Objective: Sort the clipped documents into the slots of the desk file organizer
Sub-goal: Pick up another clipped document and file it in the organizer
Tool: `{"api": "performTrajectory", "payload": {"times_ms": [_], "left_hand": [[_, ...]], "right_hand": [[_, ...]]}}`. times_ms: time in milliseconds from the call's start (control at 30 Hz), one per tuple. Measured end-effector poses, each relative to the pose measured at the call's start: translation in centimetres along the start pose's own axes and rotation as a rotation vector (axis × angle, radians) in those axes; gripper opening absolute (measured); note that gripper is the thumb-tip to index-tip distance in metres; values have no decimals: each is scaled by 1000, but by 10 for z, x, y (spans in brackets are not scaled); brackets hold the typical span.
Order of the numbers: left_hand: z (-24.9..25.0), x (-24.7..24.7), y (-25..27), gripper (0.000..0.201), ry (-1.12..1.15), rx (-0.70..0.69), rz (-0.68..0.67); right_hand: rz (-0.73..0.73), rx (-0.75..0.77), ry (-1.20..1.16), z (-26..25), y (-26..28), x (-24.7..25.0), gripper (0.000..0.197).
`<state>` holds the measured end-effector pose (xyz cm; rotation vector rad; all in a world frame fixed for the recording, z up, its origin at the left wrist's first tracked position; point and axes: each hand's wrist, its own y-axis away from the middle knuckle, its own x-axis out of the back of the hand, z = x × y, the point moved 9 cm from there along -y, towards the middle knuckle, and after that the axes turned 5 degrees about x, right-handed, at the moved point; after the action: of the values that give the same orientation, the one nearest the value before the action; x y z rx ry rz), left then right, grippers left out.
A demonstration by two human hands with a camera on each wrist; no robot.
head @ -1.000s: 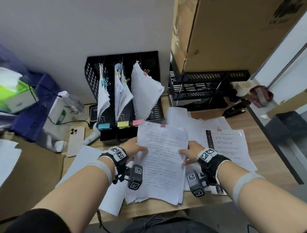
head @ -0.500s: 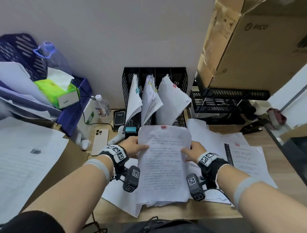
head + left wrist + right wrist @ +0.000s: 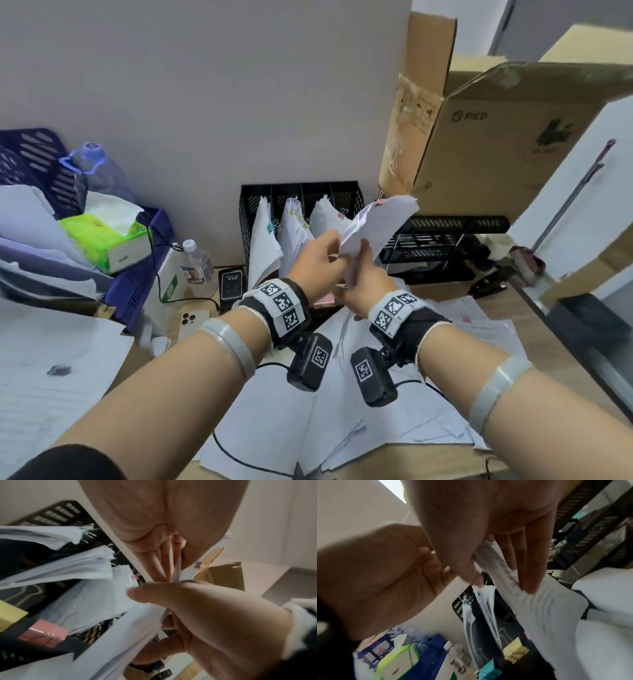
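Pink-clipped document [image 3: 378,224] now lifted off the desk, tilted clip-end up, just beyond both hands. Left hand [image 3: 318,263] and right hand [image 3: 364,274] pinch its lower edge together, likely steadying floppy sheets for the black file organizer [image 3: 251,192] slot with pink-clipped papers directly ahead.

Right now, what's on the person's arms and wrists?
Both forearms are bare. Each wrist has a black strap carrying white square-code tags, with a small black camera hanging below, also tagged. A pale translucent band circles each forearm. A black cable trails over the papers. A dark sleeve shows at the left elbow.
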<state>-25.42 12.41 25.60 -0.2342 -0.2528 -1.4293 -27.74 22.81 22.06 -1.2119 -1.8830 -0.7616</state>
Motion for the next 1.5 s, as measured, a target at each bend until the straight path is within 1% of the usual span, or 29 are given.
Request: {"api": "performTrajectory", "payload": {"times_ms": [67, 133, 167, 200, 233, 267, 300, 367, 467, 533, 600, 633, 700, 800, 867, 933, 1000, 1067, 1133, 1233, 1333, 1400, 1467, 1500], "left_hand": [[8, -18, -4, 13, 124, -3, -88], [6, -33, -9, 23, 198, 16, -158], [-2, -36, -15, 29, 201, 38, -156], [-14, -37, -23, 34, 178, 82, -123], [-31, -36, -33, 38, 130, 139, -66], [-47, -35, -41, 39, 41, 206, -3], [-63, -36, -50, 39, -60, 264, 48], [-81, -41, -62, 44, -222, 346, 105], [-97, -50, -79, 58, -405, 400, 137], [-106, -53, -91, 68, -501, 430, 165], [-117, -53, -100, 80, -558, 500, 184], [-123, -51, -103, 82, -571, 545, 191], [-130, -48, -107, 77, -592, 587, 214], [-134, -41, -108, 74, -581, 630, 261], [-131, -29, -106, 59, -565, 653, 331], [-127, -16, -100, 41, -579, 676, 333], [-124, -5, -95, 33, -605, 691, 312], [-125, 10, -88, 30, -575, 753, 337], [-125, 22, -84, 28, -562, 765, 355], [-127, 27, -78, 26, -459, 760, 378], [-136, 24, -83, 33, -354, 710, 366], [-143, 24, -88, 38, -333, 677, 360], [-150, 23, -93, 36, -317, 665, 339], [-145, 24, -92, 35, -334, 660, 339]], "right_hand": [[59, -62, 128, 15, -4, 21, 80], [66, -83, 170, 33, -6, 37, 49], [57, -81, 161, 43, -7, 42, 37], [65, -87, 133, 55, -8, 48, 30], [85, -92, 75, 67, -7, 55, 23], [107, -107, 5, 79, -7, 60, 21], [131, -117, -59, 89, -6, 66, 23], [132, -135, -152, 104, -5, 74, 28], [89, -130, -225, 111, -8, 82, 31], [76, -130, -269, 118, -11, 85, 31], [56, -116, -289, 124, -17, 87, 30], [41, -111, -299, 125, -20, 87, 29], [-3, -106, -308, 127, -27, 85, 29], [-46, -98, -328, 127, -44, 79, 29], [-53, -58, -354, 117, -54, 77, 28], [-76, -18, -385, 103, -63, 74, 29], [-113, 14, -404, 87, -70, 71, 31], [-143, 59, -392, 70, -75, 68, 32], [-154, 114, -379, 53, -79, 65, 33], [-123, 152, -322, 34, -90, 57, 35], [-83, 174, -262, 16, -105, 46, 37], [-67, 162, -232, 6, -118, 37, 34], [-53, 149, -179, -2, -131, 26, 30], [-51, 146, -138, -6, -138, 20, 28]]}}
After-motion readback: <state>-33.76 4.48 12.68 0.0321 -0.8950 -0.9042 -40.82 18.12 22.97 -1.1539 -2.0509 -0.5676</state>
